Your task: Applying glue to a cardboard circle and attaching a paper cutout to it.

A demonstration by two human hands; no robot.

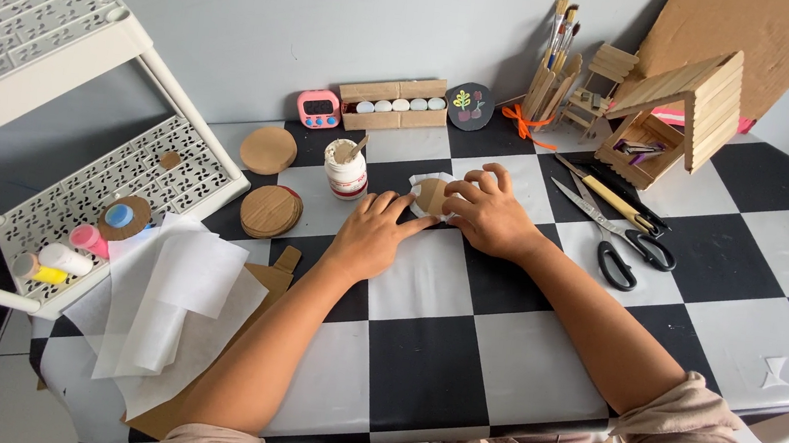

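Left hand (371, 239): grip flat, fingers spread beside cardboard disc (432, 196) | right hand (490, 211): grip curled, pressing disc

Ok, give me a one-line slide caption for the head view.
Both hands, left hand and right hand, press white paper around a cardboard disc on a checkered table.

Small brown cardboard disc (431, 196), flat on crumpled white paper (416, 186), on a checkered table.
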